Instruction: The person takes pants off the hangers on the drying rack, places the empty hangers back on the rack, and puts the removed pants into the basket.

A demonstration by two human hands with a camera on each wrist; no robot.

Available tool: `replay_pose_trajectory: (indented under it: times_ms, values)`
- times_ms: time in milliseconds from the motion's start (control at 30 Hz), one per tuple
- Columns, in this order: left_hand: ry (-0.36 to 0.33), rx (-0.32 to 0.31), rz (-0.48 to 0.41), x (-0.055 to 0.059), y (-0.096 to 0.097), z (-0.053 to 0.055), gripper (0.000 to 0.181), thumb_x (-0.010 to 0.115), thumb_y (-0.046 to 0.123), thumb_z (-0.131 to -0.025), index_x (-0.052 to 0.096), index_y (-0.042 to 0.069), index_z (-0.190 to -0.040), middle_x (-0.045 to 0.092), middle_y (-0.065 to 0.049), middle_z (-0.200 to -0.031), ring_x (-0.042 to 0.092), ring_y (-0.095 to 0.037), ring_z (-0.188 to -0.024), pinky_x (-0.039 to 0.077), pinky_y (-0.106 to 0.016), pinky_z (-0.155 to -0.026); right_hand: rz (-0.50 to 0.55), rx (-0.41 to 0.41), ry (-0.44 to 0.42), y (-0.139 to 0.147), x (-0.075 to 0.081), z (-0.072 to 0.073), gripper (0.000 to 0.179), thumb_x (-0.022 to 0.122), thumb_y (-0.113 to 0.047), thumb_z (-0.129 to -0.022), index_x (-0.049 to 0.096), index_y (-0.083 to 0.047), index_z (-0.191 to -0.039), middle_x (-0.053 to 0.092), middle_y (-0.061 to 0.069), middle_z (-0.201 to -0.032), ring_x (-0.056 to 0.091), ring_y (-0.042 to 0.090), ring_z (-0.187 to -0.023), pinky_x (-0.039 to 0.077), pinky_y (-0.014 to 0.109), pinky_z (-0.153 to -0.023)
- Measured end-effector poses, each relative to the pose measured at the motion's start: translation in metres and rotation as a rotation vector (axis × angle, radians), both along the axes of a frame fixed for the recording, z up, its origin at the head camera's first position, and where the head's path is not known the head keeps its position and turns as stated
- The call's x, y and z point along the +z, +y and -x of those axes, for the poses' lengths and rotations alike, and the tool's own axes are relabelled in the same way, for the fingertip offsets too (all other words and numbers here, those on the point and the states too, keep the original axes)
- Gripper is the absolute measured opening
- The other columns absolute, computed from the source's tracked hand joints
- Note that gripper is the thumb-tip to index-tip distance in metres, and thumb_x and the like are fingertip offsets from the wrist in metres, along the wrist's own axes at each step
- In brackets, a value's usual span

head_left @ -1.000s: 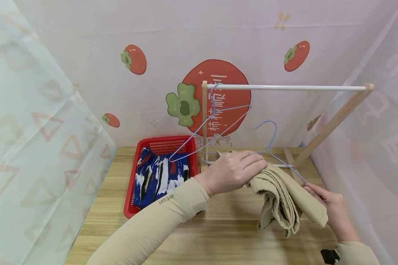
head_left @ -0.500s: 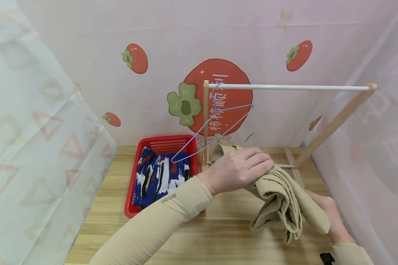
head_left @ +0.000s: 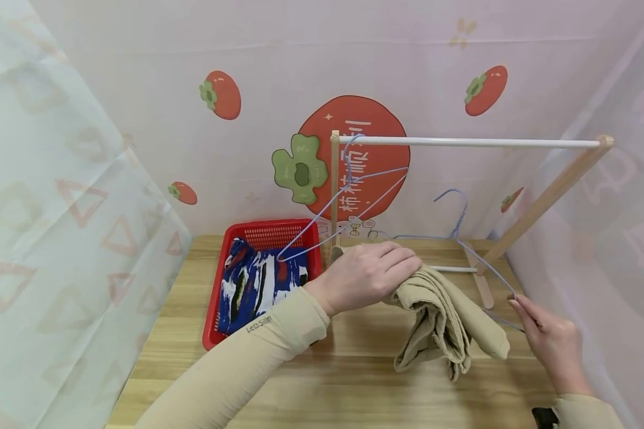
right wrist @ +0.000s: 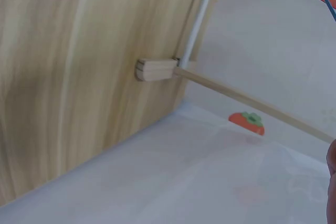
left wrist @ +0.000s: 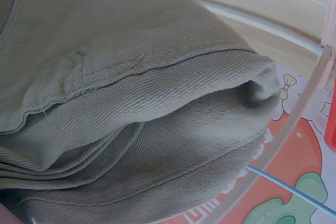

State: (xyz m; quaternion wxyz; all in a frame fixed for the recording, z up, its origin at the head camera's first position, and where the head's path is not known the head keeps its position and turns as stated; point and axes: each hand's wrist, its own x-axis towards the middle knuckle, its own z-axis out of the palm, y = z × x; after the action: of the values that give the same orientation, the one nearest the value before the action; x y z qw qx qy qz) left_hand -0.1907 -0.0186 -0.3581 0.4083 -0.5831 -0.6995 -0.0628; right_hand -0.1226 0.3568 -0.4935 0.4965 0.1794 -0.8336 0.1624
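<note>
My left hand [head_left: 367,274] grips the folded khaki trousers [head_left: 434,310] from above, in front of the rack, and their loose end droops to the right. In the left wrist view the trousers [left wrist: 131,87] fill most of the frame, with a stitched seam and several stacked folds. To their right, my right hand [head_left: 555,342] pinches one corner of a light blue wire hanger [head_left: 456,234], its hook pointing up. Part of the hanger's lower wire passes out of sight behind the trousers. Only the edge of some fingers [right wrist: 332,182] shows in the right wrist view.
The rack's white rail [head_left: 472,142] runs across the back, on a slanting wooden post [head_left: 550,199] at the right. Another blue hanger [head_left: 351,180] hangs at its left end. A red basket [head_left: 209,325] with blue, white and black patterned cloth [head_left: 263,289] stands left.
The hanger, mostly hidden behind the trousers half a second ago, has come out to the right and up with my right hand. The trousers have shifted slightly left with my left hand.
</note>
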Motion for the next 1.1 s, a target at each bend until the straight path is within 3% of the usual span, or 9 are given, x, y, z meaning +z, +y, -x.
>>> replay_pose_trajectory:
  times_ms: [100,167,300,500,600,800,900,967,1100]
  values:
    - [-0.018,0.018,0.022,-0.001,-0.006,0.0,0.022,0.051,0.007,-0.106,0.069,0.007,-0.118,0.073,-0.001,-0.113,0.068,-0.013,-0.106,0.054,-0.024,-0.098,-0.005,-0.083,0.054,-0.001,0.012,0.0,0.059,0.052,-0.047,-0.105,0.078,0.003,-0.089,0.073,0.02,-0.079,0.064,0.031,-0.044,0.032,0.037,-0.031]
    - [-0.024,0.029,0.034,-0.003,-0.009,0.0,0.023,0.05,0.005,-0.106,0.069,0.007,-0.118,0.072,-0.001,-0.113,0.068,-0.013,-0.105,0.055,-0.024,-0.097,0.02,-0.117,0.088,-0.002,0.022,0.0,0.058,0.054,-0.046,-0.105,0.078,0.004,-0.09,0.072,0.022,-0.078,0.052,0.042,-0.037,0.023,0.038,-0.029]
    - [-0.021,0.052,0.046,-0.006,-0.014,0.001,0.025,0.047,0.002,-0.106,0.069,0.007,-0.117,0.072,-0.001,-0.112,0.068,-0.013,-0.104,0.056,-0.025,-0.094,0.089,-0.167,0.153,-0.008,0.042,0.004,0.054,0.056,-0.044,-0.105,0.078,0.004,-0.092,0.073,0.022,-0.082,0.046,0.044,-0.035,0.011,0.031,-0.03]
    - [-0.009,0.081,0.046,-0.011,-0.019,0.001,0.026,0.044,0.003,-0.107,0.069,0.008,-0.115,0.072,-0.001,-0.11,0.068,-0.013,-0.101,0.058,-0.025,-0.089,0.153,-0.222,0.193,-0.025,0.067,0.008,0.041,0.063,-0.033,-0.103,0.077,0.004,-0.091,0.074,0.02,-0.084,0.049,0.047,-0.041,0.006,0.017,-0.038]
    - [-0.024,0.093,0.049,-0.011,-0.022,0.0,0.025,0.046,0.004,-0.106,0.07,0.008,-0.116,0.072,-0.001,-0.112,0.068,-0.014,-0.102,0.058,-0.025,-0.09,0.153,-0.239,0.185,-0.025,0.066,0.013,0.035,0.065,-0.029,-0.101,0.078,0.003,-0.093,0.074,0.02,-0.085,0.052,0.047,-0.043,0.008,0.016,-0.039]
    - [-0.091,0.106,0.058,-0.012,-0.028,-0.001,0.022,0.054,0.005,-0.104,0.07,0.009,-0.119,0.073,-0.002,-0.115,0.068,-0.014,-0.106,0.057,-0.026,-0.093,0.084,-0.246,0.055,-0.012,0.051,0.017,0.036,0.062,-0.029,-0.103,0.076,0.003,-0.093,0.073,0.021,-0.078,0.055,0.043,-0.043,0.021,0.033,-0.034]
    - [-0.11,0.117,0.045,-0.012,-0.031,-0.002,0.021,0.056,0.006,-0.104,0.07,0.01,-0.118,0.073,-0.001,-0.114,0.069,-0.014,-0.105,0.058,-0.026,-0.092,0.092,-0.242,0.003,-0.011,0.046,0.016,0.046,0.058,-0.039,-0.104,0.075,0.003,-0.103,0.071,0.023,-0.076,0.055,0.043,-0.052,0.032,0.04,-0.043]
    - [-0.117,0.124,0.034,-0.013,-0.033,-0.002,0.02,0.056,0.006,-0.103,0.07,0.01,-0.117,0.073,0.0,-0.113,0.069,-0.013,-0.104,0.058,-0.025,-0.091,0.112,-0.223,0.008,-0.016,0.045,0.016,0.055,0.056,-0.048,-0.103,0.072,0.004,-0.115,0.067,0.031,-0.087,0.055,0.05,-0.069,0.04,0.049,-0.06]
    - [-0.106,0.134,0.026,-0.015,-0.037,-0.002,0.019,0.057,0.006,-0.103,0.07,0.009,-0.116,0.073,0.0,-0.112,0.069,-0.013,-0.103,0.058,-0.026,-0.091,0.148,-0.101,0.128,-0.044,0.053,0.015,0.065,0.057,-0.053,-0.1,0.064,0.004,-0.13,0.054,0.038,-0.106,0.044,0.056,-0.091,0.038,0.05,-0.09]
